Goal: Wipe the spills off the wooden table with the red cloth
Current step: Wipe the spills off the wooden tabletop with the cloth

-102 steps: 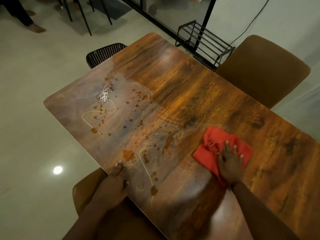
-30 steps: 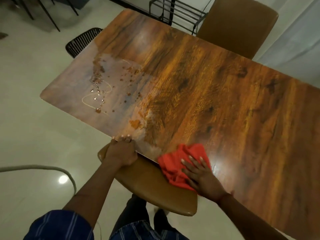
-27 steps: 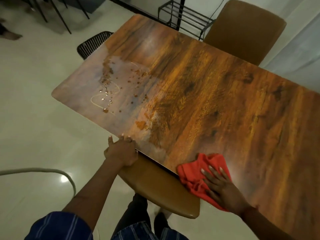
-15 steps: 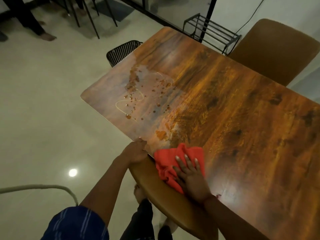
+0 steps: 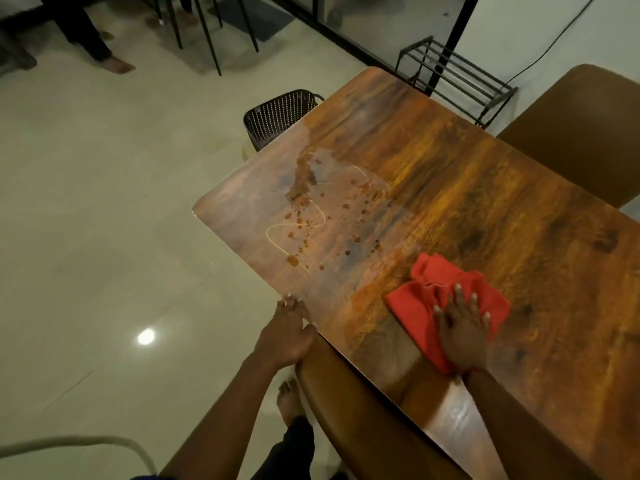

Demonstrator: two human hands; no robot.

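A crumpled red cloth (image 5: 424, 292) lies on the wooden table (image 5: 485, 209), a little in from its near edge. My right hand (image 5: 462, 329) presses flat on the cloth with fingers spread. Brown drops and a thin pale squiggle of spill (image 5: 311, 220) cover the table's left end, apart from the cloth. A damp sheen shows on the wood beside the cloth on its left. My left hand (image 5: 285, 336) holds the table's near edge, fingers curled over it.
A brown chair (image 5: 363, 417) is tucked under the near edge below my hands. Another brown chair (image 5: 581, 133) stands on the far side. A black mesh chair (image 5: 277, 114) sits at the left end, a black metal rack (image 5: 453, 74) behind. A person's bare foot (image 5: 117, 65) is far left.
My right hand has slid the red cloth from the table's near edge further in onto the wood. The large brown blot near the edge is gone. My left hand stays on the edge.
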